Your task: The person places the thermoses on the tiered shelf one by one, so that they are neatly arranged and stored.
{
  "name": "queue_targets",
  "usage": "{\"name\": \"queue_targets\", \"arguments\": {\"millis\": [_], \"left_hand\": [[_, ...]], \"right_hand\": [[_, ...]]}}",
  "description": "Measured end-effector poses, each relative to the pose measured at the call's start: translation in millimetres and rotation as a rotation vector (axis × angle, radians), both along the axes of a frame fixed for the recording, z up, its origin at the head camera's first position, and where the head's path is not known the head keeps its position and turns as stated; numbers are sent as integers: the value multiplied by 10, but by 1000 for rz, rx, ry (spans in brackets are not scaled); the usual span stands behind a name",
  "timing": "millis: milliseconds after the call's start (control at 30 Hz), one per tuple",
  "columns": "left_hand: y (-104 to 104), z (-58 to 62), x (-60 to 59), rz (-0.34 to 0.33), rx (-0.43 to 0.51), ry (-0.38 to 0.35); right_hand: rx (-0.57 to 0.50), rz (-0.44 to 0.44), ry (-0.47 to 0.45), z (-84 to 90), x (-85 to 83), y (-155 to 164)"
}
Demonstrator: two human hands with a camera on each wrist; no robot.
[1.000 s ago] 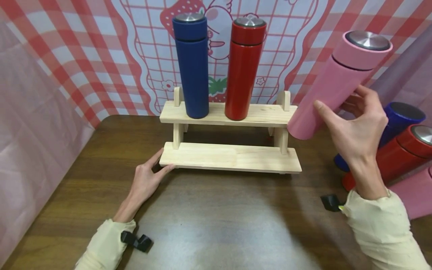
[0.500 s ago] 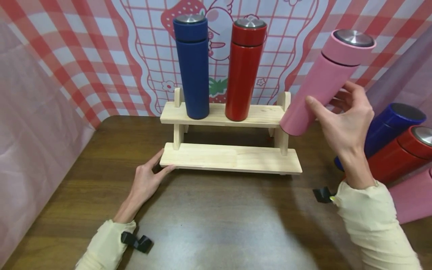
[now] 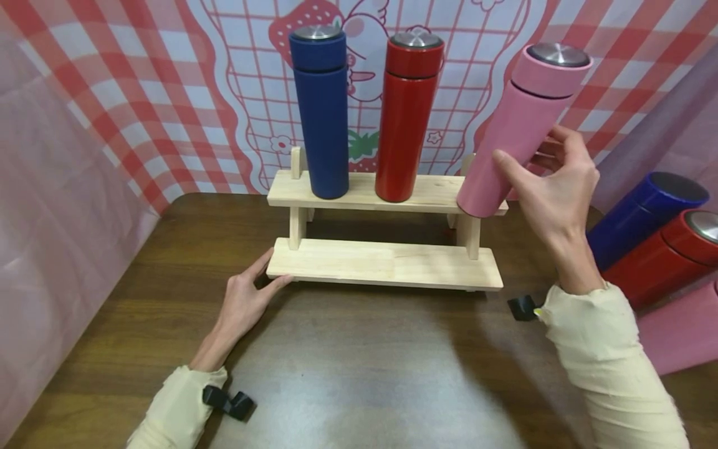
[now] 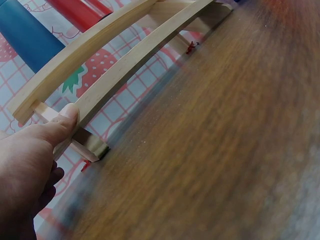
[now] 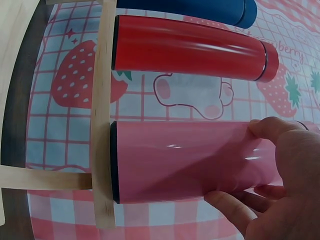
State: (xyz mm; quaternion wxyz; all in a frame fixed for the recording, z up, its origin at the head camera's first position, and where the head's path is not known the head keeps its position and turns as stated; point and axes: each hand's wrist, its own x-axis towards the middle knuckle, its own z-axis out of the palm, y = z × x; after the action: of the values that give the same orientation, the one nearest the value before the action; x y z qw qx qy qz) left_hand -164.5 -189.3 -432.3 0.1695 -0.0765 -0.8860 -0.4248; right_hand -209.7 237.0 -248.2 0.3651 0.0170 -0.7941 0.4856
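Observation:
My right hand (image 3: pixel 561 193) grips a pink thermos bottle (image 3: pixel 516 125) around its body, thumb in front and fingers behind. In the head view the bottle leans right, its base over the right end of the two-tier wooden rack's (image 3: pixel 387 262) upper shelf. Seen from the right wrist, the pink thermos's base (image 5: pixel 115 162) is right at the shelf board. My left hand (image 3: pixel 244 299) pinches the left end of the lower shelf, the thumb (image 4: pixel 70 112) lying on the board. A blue thermos (image 3: pixel 322 125) and a red thermos (image 3: pixel 409 131) stand on the upper shelf.
Right of the rack, another blue thermos (image 3: pixel 639 212), a second red thermos (image 3: pixel 662 262) and a second pink thermos (image 3: pixel 684 330) stand on the brown wooden table (image 3: pixel 359 374), partly behind my right arm. A checked strawberry-print cloth (image 3: pixel 235 93) hangs behind the rack.
My right hand has carried the pink thermos leftward, from beside the rack to the right end of the upper shelf. My left hand stays on the lower shelf.

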Motion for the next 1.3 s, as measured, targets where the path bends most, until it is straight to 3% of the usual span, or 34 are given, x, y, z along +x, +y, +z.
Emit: {"name": "queue_targets", "arguments": {"millis": [267,800,1300], "left_hand": [[-17,0,6,10,-1,3],[-13,-8,18,3,2,-1],[9,-4,13,1,3,16]], "right_hand": [[64,2,-40,20,-119,-78],[90,60,-121,31,-285,-273],[109,70,-97,11,-350,-269]]}}
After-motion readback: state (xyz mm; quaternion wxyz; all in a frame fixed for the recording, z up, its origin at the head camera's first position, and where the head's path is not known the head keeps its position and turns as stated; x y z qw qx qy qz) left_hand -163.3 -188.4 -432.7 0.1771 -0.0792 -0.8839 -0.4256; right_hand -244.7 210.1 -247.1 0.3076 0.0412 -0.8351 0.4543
